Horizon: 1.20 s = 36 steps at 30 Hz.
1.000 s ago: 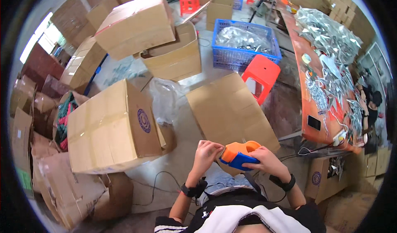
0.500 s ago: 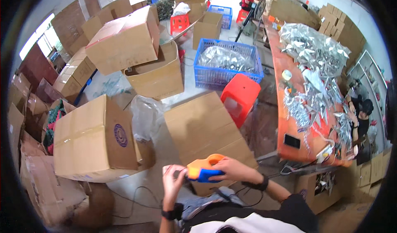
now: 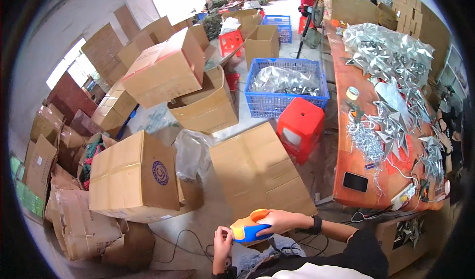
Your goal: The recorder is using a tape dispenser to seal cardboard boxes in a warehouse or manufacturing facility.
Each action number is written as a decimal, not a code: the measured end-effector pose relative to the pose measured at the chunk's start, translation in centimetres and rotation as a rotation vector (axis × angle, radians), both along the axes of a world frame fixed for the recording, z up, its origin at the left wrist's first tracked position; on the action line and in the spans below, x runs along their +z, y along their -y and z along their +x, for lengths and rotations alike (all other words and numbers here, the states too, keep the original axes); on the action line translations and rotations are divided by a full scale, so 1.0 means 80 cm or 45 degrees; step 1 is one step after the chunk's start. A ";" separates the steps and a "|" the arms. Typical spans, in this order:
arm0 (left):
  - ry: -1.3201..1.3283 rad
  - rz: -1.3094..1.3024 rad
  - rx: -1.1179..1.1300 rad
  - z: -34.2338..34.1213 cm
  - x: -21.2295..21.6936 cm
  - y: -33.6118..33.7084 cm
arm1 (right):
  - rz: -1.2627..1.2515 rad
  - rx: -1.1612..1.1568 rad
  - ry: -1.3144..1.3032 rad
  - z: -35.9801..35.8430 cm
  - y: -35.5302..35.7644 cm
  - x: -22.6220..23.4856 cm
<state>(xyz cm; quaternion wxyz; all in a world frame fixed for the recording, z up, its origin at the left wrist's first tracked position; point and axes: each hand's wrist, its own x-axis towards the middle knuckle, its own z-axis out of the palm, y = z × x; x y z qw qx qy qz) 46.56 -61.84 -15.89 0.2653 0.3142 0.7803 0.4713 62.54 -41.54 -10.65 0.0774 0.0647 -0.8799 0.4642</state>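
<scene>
My right hand (image 3: 283,220) grips an orange, yellow and blue tape dispenser (image 3: 251,232), fingers wrapped round its body, low in the view before my lap. My left hand (image 3: 222,243) is closed in a pinch at the dispenser's yellow front end; whatever lies between those fingertips is too small to make out. Just beyond both hands stands a closed cardboard box (image 3: 262,172), its broad brown top facing up.
A red stool (image 3: 302,130) and a blue crate (image 3: 287,101) of bagged silvery pieces stand beyond the box. To the right, an orange-red table (image 3: 346,130) bears silver stars (image 3: 393,125) and a phone (image 3: 355,181). Left is another carton (image 3: 118,175); cables (image 3: 180,232) cross the floor.
My view has shifted, so the surroundings sit lower and farther right. The dispenser stays in my right hand, and my left fingers remain at its front end.
</scene>
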 end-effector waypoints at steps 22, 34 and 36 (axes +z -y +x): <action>0.633 0.058 0.101 0.003 -0.149 0.138 | 0.201 0.121 0.994 -0.066 0.128 -0.087; 0.232 -0.432 0.453 0.081 -0.431 0.198 | 0.070 0.209 1.307 -0.061 0.184 -0.405; 0.262 -0.479 0.488 0.093 -0.463 0.210 | 0.241 0.299 1.271 -0.046 0.186 -0.428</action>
